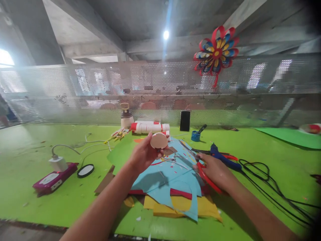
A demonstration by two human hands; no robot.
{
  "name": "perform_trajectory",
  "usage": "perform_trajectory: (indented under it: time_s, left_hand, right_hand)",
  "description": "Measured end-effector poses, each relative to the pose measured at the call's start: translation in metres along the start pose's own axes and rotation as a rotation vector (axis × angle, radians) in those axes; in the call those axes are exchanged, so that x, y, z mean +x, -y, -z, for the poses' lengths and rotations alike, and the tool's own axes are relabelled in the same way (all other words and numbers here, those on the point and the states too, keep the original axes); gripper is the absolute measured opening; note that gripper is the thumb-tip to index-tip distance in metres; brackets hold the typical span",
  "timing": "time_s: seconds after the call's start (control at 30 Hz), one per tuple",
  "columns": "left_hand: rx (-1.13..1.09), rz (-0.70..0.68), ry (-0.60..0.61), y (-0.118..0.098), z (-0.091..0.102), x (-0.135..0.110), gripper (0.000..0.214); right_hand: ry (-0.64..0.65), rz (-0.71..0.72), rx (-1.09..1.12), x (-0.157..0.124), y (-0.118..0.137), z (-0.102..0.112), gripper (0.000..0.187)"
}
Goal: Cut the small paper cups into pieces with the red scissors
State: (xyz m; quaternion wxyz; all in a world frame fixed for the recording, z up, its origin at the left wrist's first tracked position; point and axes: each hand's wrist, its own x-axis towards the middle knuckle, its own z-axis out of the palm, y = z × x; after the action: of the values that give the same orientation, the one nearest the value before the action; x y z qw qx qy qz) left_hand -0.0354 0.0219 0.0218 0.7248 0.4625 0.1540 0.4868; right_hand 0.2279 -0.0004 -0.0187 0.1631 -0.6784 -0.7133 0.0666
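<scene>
My left hand (144,154) is raised over the green table (30,187) and pinches a round cardboard disc (158,141), its pale face turned toward me. My right hand (213,170) rests low on the sheets with its fingers through the red handles of a pair of scissors (200,167); the blades point left over the paper. Under both hands lies a pile of light blue paper (170,177), with yellow sheets (208,207) and a red strip beneath it.
A blue glue gun (223,157) with a black cable (265,180) lies right of the scissors. Behind stand glue tubes (150,127), a small bottle (126,117), a black phone (185,121) and a blue cap (195,136). At left sit a charger (58,163) on a magenta box and a small mirror (85,170). A paper flower (215,50) hangs on the mesh.
</scene>
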Motion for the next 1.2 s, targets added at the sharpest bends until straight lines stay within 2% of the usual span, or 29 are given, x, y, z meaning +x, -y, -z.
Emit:
perform_trajectory:
  time_s: [0.23,0.4,0.53,0.63,0.7,0.8,0.97,1.07,1.2]
  left_hand:
    - [-0.086,0.094,-0.056,0.007,0.0,0.003,0.054]
    - [-0.088,0.089,-0.096,0.009,-0.003,0.004,0.055]
    - [-0.102,0.083,-0.123,0.01,-0.005,0.005,0.053]
    - [-0.127,0.073,-0.162,0.01,-0.006,0.005,0.053]
    - [-0.151,0.076,-0.189,0.01,-0.007,0.005,0.052]
    - [-0.171,0.126,-0.198,0.012,-0.009,0.005,0.053]
    - [-0.128,0.17,-0.161,0.021,-0.013,0.002,0.053]
    - [-0.088,0.192,-0.142,0.026,-0.017,0.001,0.048]
    - [-0.037,0.252,-0.134,0.03,-0.021,-0.002,0.044]
  right_hand:
    - [0.049,-0.07,-0.109,0.002,0.0,-0.007,0.036]
    - [0.057,-0.054,-0.148,0.001,0.002,-0.008,0.032]
    - [0.051,-0.052,-0.153,0.0,-0.004,-0.008,0.035]
    - [0.009,-0.054,-0.117,-0.002,-0.007,-0.005,0.044]
    - [-0.035,-0.03,-0.048,-0.003,-0.003,0.001,0.048]
    - [-0.074,0.043,0.147,-0.002,0.014,0.015,0.04]
    - [-0.021,0.267,0.532,0.007,0.059,0.038,0.039]
    - [0.01,0.33,0.679,0.017,0.077,0.038,0.036]
    - [-0.009,0.371,0.77,0.024,0.085,0.027,0.025]
